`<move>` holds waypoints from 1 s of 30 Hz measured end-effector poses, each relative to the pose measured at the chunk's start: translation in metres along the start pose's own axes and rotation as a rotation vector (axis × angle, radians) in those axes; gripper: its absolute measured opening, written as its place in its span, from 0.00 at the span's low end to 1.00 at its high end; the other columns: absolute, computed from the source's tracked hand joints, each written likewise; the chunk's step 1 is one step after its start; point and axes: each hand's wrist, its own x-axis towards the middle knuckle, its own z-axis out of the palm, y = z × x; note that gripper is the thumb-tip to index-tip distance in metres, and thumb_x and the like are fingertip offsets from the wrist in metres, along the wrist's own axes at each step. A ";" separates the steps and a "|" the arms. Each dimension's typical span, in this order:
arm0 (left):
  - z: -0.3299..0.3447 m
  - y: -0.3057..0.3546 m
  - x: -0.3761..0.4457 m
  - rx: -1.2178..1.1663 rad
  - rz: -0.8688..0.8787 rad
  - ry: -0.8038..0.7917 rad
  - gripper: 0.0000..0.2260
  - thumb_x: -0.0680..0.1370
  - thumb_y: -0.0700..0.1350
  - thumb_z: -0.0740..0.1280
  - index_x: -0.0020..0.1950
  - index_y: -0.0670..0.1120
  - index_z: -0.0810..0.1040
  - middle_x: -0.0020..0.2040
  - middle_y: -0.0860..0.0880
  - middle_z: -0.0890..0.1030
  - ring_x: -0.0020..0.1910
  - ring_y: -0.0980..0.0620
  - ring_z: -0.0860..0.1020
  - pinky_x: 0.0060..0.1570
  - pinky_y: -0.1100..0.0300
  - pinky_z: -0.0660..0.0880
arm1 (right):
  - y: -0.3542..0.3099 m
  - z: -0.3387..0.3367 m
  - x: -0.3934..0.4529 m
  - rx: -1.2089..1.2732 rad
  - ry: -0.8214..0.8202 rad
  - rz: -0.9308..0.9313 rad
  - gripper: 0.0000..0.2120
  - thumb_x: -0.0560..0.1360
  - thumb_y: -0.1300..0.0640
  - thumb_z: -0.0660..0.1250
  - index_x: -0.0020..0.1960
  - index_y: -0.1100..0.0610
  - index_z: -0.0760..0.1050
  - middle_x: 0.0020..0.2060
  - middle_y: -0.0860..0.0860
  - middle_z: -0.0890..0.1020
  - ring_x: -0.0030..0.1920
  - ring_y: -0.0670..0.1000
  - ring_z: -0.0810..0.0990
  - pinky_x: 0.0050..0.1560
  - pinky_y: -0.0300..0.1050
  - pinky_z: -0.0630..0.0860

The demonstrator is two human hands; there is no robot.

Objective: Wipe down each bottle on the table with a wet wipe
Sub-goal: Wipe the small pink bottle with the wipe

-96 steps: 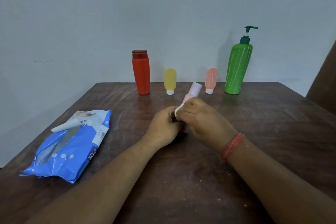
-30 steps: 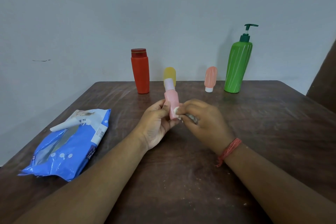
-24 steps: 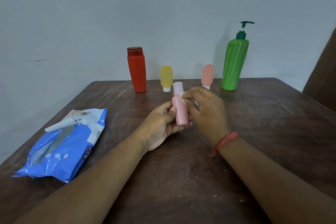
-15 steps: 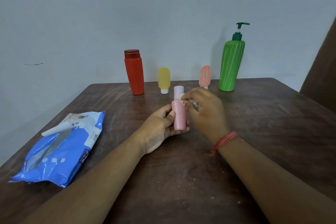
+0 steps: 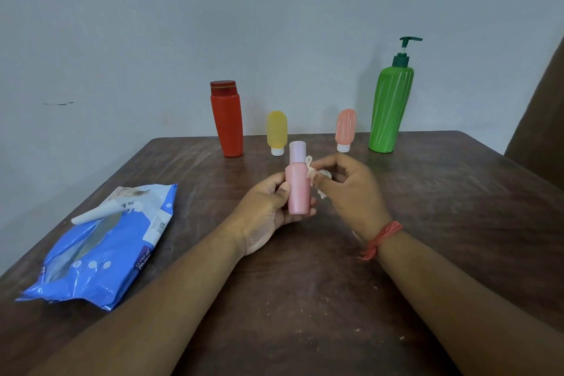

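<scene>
I see the left hand point(image 5: 268, 207) gripping the small pink plastic bottle with a pale lilac cap point(image 5: 298, 183) upright over the middle of the dark wooden table point(image 5: 457, 223). The right hand point(image 5: 351, 189) pinches a crumpled white wet wipe point(image 5: 314, 172) against its shoulder. I judge this bottle mid-wipe. At twelve o'clock stand the red flip-cap bottle point(image 5: 227, 122), yellow tube point(image 5: 276, 131), peach tube point(image 5: 345, 128) and green pump bottle point(image 5: 390, 107); whether they are wiped I cannot tell. The blue wipes pack point(image 5: 100, 250) lies at nine o'clock.

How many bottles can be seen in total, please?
5. A red flat-capped bottle, a small yellow tube bottle, a small salmon tube bottle and a tall green pump bottle stand along the far edge; the left hand holds a pink bottle.
</scene>
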 end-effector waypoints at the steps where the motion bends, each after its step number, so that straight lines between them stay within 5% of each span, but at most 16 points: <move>1: 0.000 -0.001 0.001 0.046 0.019 0.038 0.16 0.86 0.39 0.56 0.73 0.43 0.70 0.66 0.40 0.78 0.59 0.42 0.82 0.56 0.44 0.81 | 0.000 0.000 -0.001 0.025 0.000 0.013 0.04 0.75 0.64 0.73 0.45 0.57 0.80 0.41 0.52 0.85 0.40 0.47 0.81 0.41 0.45 0.78; 6: 0.005 -0.004 0.001 0.130 0.082 0.105 0.15 0.85 0.40 0.60 0.72 0.47 0.70 0.64 0.46 0.81 0.61 0.45 0.82 0.55 0.46 0.82 | 0.003 0.008 -0.002 -0.077 0.014 -0.051 0.05 0.75 0.64 0.72 0.46 0.54 0.82 0.43 0.50 0.85 0.45 0.50 0.83 0.49 0.47 0.81; 10: 0.005 0.004 -0.002 -0.146 -0.006 0.096 0.16 0.87 0.48 0.54 0.68 0.42 0.73 0.57 0.42 0.84 0.56 0.44 0.83 0.55 0.43 0.81 | -0.001 0.015 -0.007 -0.369 -0.098 -0.320 0.09 0.73 0.66 0.72 0.51 0.56 0.85 0.49 0.46 0.85 0.51 0.42 0.81 0.53 0.33 0.76; 20: 0.004 0.010 -0.001 -0.278 0.039 0.220 0.12 0.86 0.40 0.56 0.57 0.42 0.79 0.49 0.42 0.85 0.46 0.45 0.83 0.42 0.47 0.83 | -0.003 0.014 -0.004 -0.670 -0.117 -0.609 0.08 0.74 0.61 0.68 0.52 0.58 0.83 0.49 0.50 0.85 0.50 0.53 0.81 0.53 0.44 0.77; 25: 0.004 0.007 -0.002 -0.334 -0.022 0.205 0.23 0.85 0.58 0.53 0.64 0.44 0.79 0.55 0.41 0.85 0.51 0.43 0.85 0.45 0.47 0.83 | 0.001 0.017 -0.001 -0.748 -0.147 -0.654 0.11 0.75 0.64 0.67 0.55 0.59 0.82 0.51 0.51 0.83 0.52 0.52 0.78 0.53 0.40 0.72; 30: 0.006 0.006 -0.001 -0.306 -0.039 0.198 0.19 0.85 0.52 0.58 0.69 0.43 0.77 0.53 0.43 0.85 0.48 0.48 0.84 0.49 0.50 0.81 | -0.001 0.018 -0.003 -0.701 -0.144 -0.641 0.12 0.75 0.65 0.69 0.58 0.60 0.82 0.52 0.52 0.82 0.53 0.50 0.76 0.55 0.36 0.69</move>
